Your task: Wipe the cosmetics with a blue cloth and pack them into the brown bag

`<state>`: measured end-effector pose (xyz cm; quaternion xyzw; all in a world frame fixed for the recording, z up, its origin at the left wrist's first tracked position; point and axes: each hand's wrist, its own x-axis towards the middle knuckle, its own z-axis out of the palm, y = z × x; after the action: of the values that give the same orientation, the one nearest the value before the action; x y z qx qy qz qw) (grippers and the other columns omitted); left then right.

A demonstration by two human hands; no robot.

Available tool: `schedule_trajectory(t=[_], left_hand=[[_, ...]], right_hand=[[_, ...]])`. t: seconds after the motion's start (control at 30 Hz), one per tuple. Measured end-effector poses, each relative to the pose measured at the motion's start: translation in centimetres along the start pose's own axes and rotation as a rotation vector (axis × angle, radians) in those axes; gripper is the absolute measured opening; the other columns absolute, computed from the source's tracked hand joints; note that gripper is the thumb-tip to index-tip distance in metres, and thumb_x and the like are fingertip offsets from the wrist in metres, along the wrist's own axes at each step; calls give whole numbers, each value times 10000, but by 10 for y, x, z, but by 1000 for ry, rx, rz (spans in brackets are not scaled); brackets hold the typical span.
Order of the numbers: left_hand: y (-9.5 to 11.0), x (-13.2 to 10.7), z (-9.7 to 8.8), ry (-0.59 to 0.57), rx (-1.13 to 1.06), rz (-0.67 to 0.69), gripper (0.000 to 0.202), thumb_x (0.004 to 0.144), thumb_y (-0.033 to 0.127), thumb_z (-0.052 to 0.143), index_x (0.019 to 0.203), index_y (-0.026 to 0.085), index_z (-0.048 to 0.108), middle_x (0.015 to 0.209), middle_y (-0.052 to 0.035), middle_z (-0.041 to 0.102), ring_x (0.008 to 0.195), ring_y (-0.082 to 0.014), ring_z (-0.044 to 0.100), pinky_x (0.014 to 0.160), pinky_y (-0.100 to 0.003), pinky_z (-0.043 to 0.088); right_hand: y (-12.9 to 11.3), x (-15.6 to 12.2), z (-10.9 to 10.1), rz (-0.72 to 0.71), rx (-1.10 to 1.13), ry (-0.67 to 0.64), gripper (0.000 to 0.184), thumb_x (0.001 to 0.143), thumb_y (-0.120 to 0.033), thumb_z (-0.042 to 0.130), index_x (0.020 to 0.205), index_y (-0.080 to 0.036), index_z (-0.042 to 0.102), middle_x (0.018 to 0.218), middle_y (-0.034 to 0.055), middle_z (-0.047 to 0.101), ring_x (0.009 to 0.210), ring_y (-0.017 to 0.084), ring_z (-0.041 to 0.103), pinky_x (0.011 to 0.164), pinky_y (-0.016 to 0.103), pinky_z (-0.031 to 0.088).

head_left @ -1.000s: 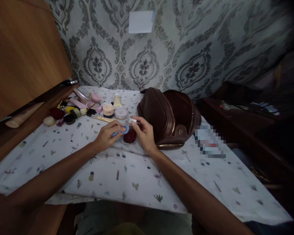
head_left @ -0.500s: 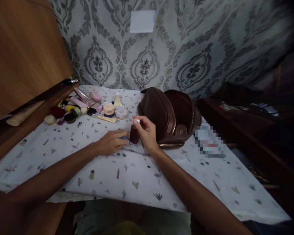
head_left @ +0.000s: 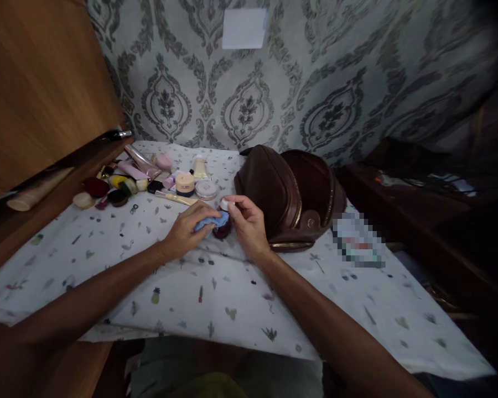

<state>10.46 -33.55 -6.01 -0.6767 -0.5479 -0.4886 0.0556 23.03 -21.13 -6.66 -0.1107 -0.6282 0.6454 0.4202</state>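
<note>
Starting nearest the camera, both forearms reached in over the table (head_left: 216, 293), which was covered with a pale printed sheet.

The left hand (head_left: 186, 229) was found with its fingers curled shut around a blue cloth (head_left: 211, 222), a bunched end showing past the fingertips. The cloth was pressed against the left side of a small dark red bottle (head_left: 223, 228). Half a second earlier this hand lay low and flat on the sheet, with the cloth nearly hidden beneath it beside the bottle's base. It had since risen, and the cloth had come back up to the bottle's shoulder.

The right hand (head_left: 247, 221) kept its hold throughout. Thumb and forefinger were pinched on the white cap (head_left: 224, 204), and the other fingers were loosely bent behind the bottle. The bottle stood on the sheet at mid-table, between the two hands and just in front of the bag. It had barely shifted.

Judgement: wiping contact was resumed higher up, so the cleaning was under way and not finished.

A brown bag (head_left: 288, 193) lay behind, unzipped, close to the right hand. To the left rear sat a jar (head_left: 185, 184), a compact (head_left: 206, 189), a brush (head_left: 172, 197) and further cosmetics, none of them disturbed. A white note (head_left: 244, 27) hung on the patterned wall.
</note>
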Motion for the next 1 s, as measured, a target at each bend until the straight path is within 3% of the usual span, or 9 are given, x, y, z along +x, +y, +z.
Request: schedule_trajectory(t=[0.13, 0.3, 0.43, 0.57, 0.77, 0.87, 1.0], left_hand=[[-2, -5, 4, -121, 30, -1, 165, 948, 173, 532, 1040, 185, 669, 1005, -65, 621, 952, -167, 614, 860, -286, 504], [-4, -10, 6, -330, 217, 11, 201, 944, 169, 507, 1009, 204, 694, 1019, -61, 627, 946, -172, 610, 800, -264, 495], [-5, -11, 7, -397, 279, 20, 211, 915, 153, 515, 1005, 208, 697, 1027, -59, 636, 964, -186, 597, 780, -266, 490], [-7, -8, 5, -330, 126, -28, 185, 894, 149, 532, 972, 195, 693, 972, -53, 634, 908, -170, 610, 802, -270, 494], [-6, 2, -1, 19, -11, -117, 120, 909, 212, 569, 991, 188, 653, 959, -55, 660, 946, -198, 609, 882, -336, 491], [-6, 3, 1, 21, -11, -95, 136, 930, 247, 568, 1021, 191, 653, 959, -58, 656, 944, -201, 604, 879, -340, 491], [-6, -2, 7, -102, -4, -96, 142, 939, 228, 553, 1017, 186, 664, 960, -57, 634, 922, -185, 608, 850, -306, 494]], right_hand=[[-2, 0, 0, -4, -13, -23, 280, 837, -491, 694, 957, -240, 718, 894, 7, 693, 814, 160, 606, 772, 295, 485], [-3, 3, -3, -2, -56, 25, 291, 805, -496, 722, 927, -233, 712, 939, 19, 709, 838, 176, 619, 791, 316, 497], [-2, 4, -5, -74, -163, 49, 272, 790, -456, 743, 933, -226, 720, 943, 28, 677, 886, 185, 613, 837, 330, 488], [-2, 5, -8, -147, -263, 60, 226, 825, -417, 714, 946, -227, 735, 913, 26, 635, 873, 180, 594, 825, 328, 473], [-4, 4, -7, -137, -266, 0, 281, 878, -481, 643, 973, -230, 727, 906, 32, 652, 857, 187, 601, 787, 327, 479], [-4, 3, -7, -129, -267, -29, 297, 883, -500, 632, 978, -234, 727, 925, 36, 669, 864, 191, 608, 788, 332, 483], [-3, 4, -8, -120, -248, -11, 297, 890, -496, 620, 986, -233, 719, 941, 37, 673, 862, 190, 611, 801, 337, 487]])
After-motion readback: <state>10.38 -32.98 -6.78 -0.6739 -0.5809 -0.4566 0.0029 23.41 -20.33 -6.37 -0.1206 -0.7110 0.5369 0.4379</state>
